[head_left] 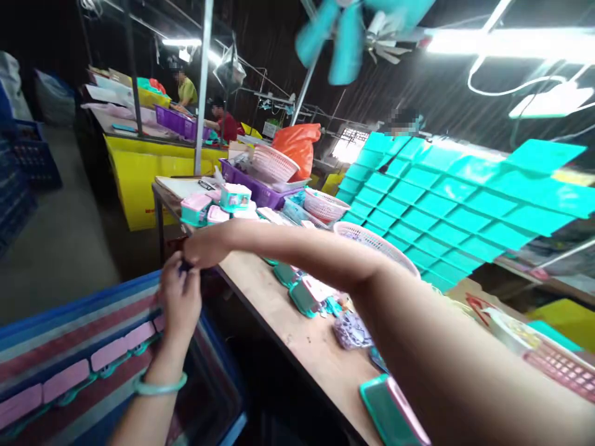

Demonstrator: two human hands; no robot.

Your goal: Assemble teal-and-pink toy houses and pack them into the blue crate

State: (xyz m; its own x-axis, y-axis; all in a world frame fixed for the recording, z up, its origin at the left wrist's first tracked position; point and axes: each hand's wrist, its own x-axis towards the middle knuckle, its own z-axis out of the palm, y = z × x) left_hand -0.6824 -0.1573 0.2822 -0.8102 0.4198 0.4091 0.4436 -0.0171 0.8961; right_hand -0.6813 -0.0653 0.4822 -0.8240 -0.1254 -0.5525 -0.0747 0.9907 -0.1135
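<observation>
Together, a small dark piece (pixel 186 265) is pinched between the left hand (pixel 180 301) and the right hand (pixel 204 249), fingers of both closed on it, beyond the table (pixel 297 334) edge and above the striped bin (pixel 69 334), where pink cases (pixel 109 353) are laid in a row. Teal-and-pink cases (pixel 304 296) lie within reach, apparently for handy picking.

Hidden between the fingers

A small dark item (pixel 186 266) pinched by both hands is too blurred to identify; the teal-pink case (pixel 393 412) is cut off at the bottom edge.
</observation>
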